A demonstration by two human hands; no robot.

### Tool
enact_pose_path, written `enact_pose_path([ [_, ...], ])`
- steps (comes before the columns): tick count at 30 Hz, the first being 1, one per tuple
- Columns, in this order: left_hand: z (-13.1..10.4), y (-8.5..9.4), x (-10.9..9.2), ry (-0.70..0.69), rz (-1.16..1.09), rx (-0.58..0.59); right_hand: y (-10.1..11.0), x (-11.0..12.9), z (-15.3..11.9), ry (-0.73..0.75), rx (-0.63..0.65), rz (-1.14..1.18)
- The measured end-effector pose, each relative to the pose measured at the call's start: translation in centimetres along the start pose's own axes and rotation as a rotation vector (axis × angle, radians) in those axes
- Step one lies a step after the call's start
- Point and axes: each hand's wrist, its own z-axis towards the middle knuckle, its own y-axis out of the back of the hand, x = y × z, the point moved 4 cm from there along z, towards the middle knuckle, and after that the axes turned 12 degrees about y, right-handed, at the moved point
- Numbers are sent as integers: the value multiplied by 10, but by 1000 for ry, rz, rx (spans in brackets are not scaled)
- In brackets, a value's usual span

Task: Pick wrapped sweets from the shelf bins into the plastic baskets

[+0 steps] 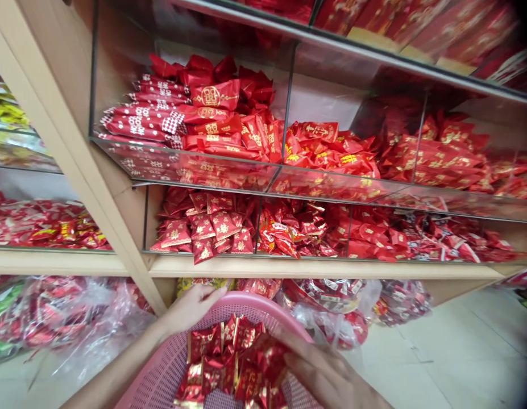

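Note:
A pink plastic basket [246, 302] with perforated sides is at the bottom centre, holding several shiny red candy packets [212, 372] with gold print. My left hand [194, 309] grips its far left rim, thumb stretched along the edge. Over the basket's right side, my right hand [320, 366] is blurred by motion. Its fingers are closed around a red packet [267, 358], which is blurred too; some fingertips are hidden. Just beyond the basket, square red packets [212, 224] lie in the lower shelf compartment.
Clear dividers and a front panel [229, 170] split the upper shelf, filled with red wrapped sweets [216, 122]. A wooden post [67, 153] stands at left. Under the wooden shelf edge [289, 268] lie plastic bags of sweets [331, 301] on the tiled floor [472, 352].

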Motion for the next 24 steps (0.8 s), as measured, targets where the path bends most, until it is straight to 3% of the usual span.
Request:
enact_pose_path([
  [3, -1, -1, 0, -15, 5, 0, -5, 16, 4, 201, 73, 5],
  [10, -2, -1, 0, -1, -32, 22, -8, 19, 5, 220, 107, -4],
  [16, -1, -1, 2, 8, -30, 35, 0, 17, 21, 89, 80, 156],
  [21, -2, -2, 2, 4, -41, 43, -20, 11, 34, -22, 43, 87],
  [24, -1, -2, 2, 7, -55, 33, -32, 8, 54, -70, 130, -3],
])
